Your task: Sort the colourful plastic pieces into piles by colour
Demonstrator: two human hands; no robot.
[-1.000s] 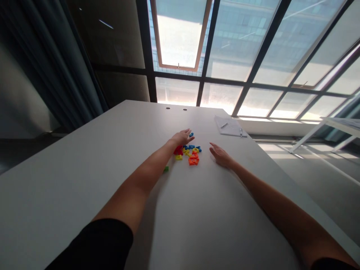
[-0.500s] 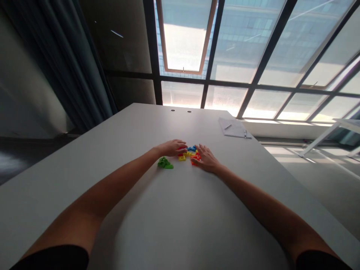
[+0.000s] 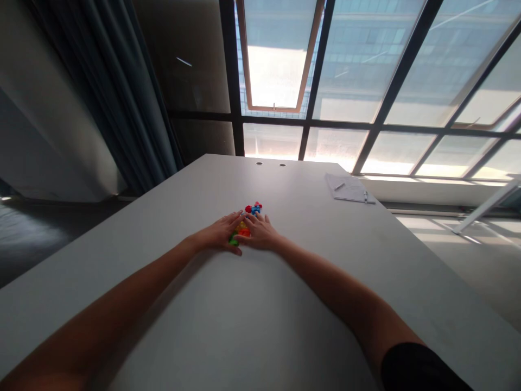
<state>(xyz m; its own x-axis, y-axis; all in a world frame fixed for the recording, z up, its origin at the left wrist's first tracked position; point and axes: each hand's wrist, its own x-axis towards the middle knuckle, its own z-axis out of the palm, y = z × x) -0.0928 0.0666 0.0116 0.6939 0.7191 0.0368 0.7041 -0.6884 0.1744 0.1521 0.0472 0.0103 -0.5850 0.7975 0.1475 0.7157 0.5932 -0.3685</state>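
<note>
Small coloured plastic pieces lie in a cluster on the white table, between and beyond my hands. Green pieces (image 3: 233, 239) sit by my left hand (image 3: 222, 231), which rests around them with its fingers stretched out and thumb apart. Orange-red pieces (image 3: 244, 232) and a few yellow ones are partly covered by my right hand (image 3: 261, 231), open with its fingers spread over the pile. Just past the fingertips lie blue pieces (image 3: 256, 209) and red pieces (image 3: 248, 208). Both hands cover part of the cluster, so the exact shapes are hard to make out.
On the white table (image 3: 252, 304), papers (image 3: 345, 187) with pens on them lie at the right edge. Two round holes show near the far edge. Tall windows stand behind, and a dark curtain (image 3: 109, 92) hangs at the left.
Both hands have moved left, the right one most, and the coloured pieces are pushed together with the green ones. My left hand has come down and nearer, beside the green pieces. The view has shifted slightly.
</note>
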